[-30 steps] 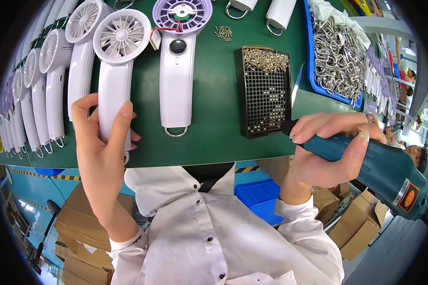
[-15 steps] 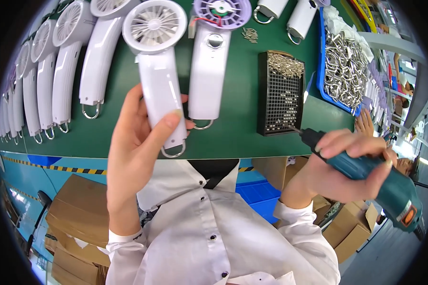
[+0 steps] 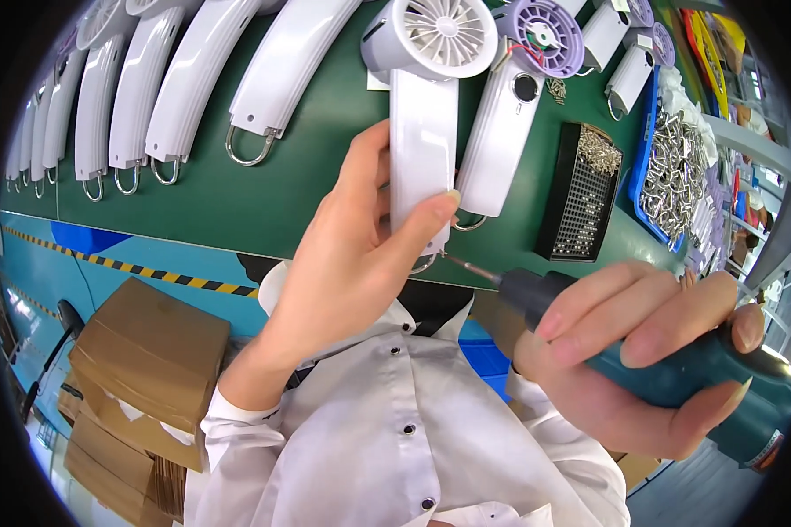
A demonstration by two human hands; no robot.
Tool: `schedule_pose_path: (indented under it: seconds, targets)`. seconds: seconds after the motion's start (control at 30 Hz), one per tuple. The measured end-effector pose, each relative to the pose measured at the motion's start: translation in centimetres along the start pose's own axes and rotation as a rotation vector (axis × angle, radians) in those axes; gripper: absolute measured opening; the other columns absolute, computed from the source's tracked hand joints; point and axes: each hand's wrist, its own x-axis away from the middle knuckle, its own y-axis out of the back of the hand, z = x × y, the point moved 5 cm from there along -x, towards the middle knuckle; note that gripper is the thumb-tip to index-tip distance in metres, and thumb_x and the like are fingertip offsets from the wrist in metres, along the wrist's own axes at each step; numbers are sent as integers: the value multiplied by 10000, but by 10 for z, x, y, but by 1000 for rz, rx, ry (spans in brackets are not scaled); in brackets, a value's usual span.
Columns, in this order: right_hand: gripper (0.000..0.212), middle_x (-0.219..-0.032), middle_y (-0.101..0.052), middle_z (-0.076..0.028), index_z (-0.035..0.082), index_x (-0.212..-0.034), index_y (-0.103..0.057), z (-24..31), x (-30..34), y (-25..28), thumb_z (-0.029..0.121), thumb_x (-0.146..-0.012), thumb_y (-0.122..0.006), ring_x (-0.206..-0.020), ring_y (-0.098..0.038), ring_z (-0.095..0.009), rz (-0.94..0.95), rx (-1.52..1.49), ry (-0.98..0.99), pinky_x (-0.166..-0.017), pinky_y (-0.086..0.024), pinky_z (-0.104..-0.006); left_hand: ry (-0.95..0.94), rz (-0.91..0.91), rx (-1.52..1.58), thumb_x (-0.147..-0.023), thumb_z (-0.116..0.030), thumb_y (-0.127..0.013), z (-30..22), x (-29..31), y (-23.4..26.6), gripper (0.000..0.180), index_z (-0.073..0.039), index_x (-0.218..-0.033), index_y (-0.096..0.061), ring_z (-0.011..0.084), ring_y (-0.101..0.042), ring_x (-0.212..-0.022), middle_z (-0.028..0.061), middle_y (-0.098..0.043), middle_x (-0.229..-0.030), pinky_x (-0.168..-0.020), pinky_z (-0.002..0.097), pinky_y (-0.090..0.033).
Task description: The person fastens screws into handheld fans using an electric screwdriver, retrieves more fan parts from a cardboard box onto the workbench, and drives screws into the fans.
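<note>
Currently, a white handheld fan lies over the near edge of the green table, its handle clasped by the left hand; the right hand, apart from the left, grips a teal electric screwdriver, its tip at the handle's looped end, contact too small to tell; just beside lies a purple-ringed fan; rightward stand a black screw tray and a blue bin of metal loops; more white fans line the left.

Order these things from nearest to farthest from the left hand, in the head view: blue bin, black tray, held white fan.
1. White fan: held in the left hand.
2. Black tray: to the right of the left hand.
3. Blue bin: farther right, past the black tray.
</note>
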Motion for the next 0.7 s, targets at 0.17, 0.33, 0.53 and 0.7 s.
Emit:
schedule_pose_path:
  seconds: [0.17, 0.33, 0.53, 0.7]
  targets:
    - [460, -802, -482, -119, 9, -1241, -414, -2, -12, 1, 389, -984, -384, -423, -445, -213, 147, 63, -170, -374, -426, -362, 4, 31, -5, -947, -12, -555, -2, -2, -1, 508, 50, -1376, -291, 176, -633, -926, 145, -574, -1166, -797, 302, -517]
    - [452, -814, -499, -125, 30, -1263, -402, -11, -2, -9, 385, -984, -383, -442, -487, -232, 24, 100, -191, -375, -458, -383, -3, 40, -18, -947, -12, -556, -1, -1, 1, 516, 49, -1383, -286, 178, -634, -929, 142, -576, -1158, -802, 303, -515]
    - [438, -805, -494, -129, 22, -1219, -383, -6, 8, -18, 389, -981, -395, -420, -488, -227, 46, 147, 3, -354, -476, -363, 44, 45, -48, -948, -28, -564, -2, -2, 1, 526, 49, -1386, -283, 180, -635, -941, 141, -579, -1161, -817, 298, -513]
    - [417, -763, -487, -137, -1, -1133, -367, -7, 12, -19, 363, -948, -452, -380, -481, -232, 92, 123, 136, -331, -477, -351, 44, 42, -42, -951, -49, -566, 1, -2, 2, 542, 50, -1394, -268, 181, -635, -957, 160, -575, -1166, -831, 302, -510]
